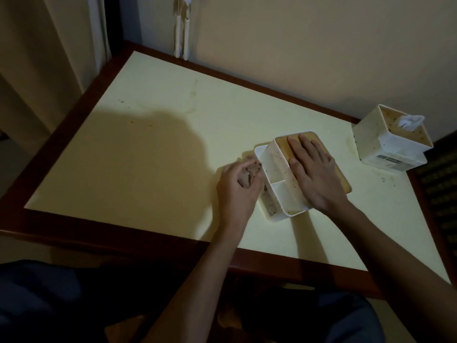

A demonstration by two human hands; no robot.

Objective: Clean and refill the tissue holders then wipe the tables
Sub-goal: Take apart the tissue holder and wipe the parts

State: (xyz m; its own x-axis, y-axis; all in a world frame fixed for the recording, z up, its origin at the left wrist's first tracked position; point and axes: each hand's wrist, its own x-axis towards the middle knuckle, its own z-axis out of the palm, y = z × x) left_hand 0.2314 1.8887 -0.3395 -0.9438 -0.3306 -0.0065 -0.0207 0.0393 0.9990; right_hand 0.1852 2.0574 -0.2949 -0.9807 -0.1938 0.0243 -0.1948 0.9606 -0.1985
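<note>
A white tissue holder (pixel 274 167) with open side compartments and a wooden lid stands on the pale yellow table (pixel 148 157). Its walls are speckled with dirt. My right hand (pixel 314 172) lies flat on the wooden lid, fingers straight. My left hand (pixel 235 189) grips a crumpled brownish cloth (pixel 325 170) and presses it against the holder's left wall. A second white tissue holder (pixel 385 147), also speckled, stands at the table's right edge with a white tissue (pixel 409 122) sticking out of its top.
The table has a dark red-brown wooden rim (pixel 99 226) and small dirt specks near its far left and right parts. A beige wall runs behind it, a curtain (pixel 49 58) hangs at the left, and two white cords (pixel 181 33) hang at the back. My lap is below the front edge.
</note>
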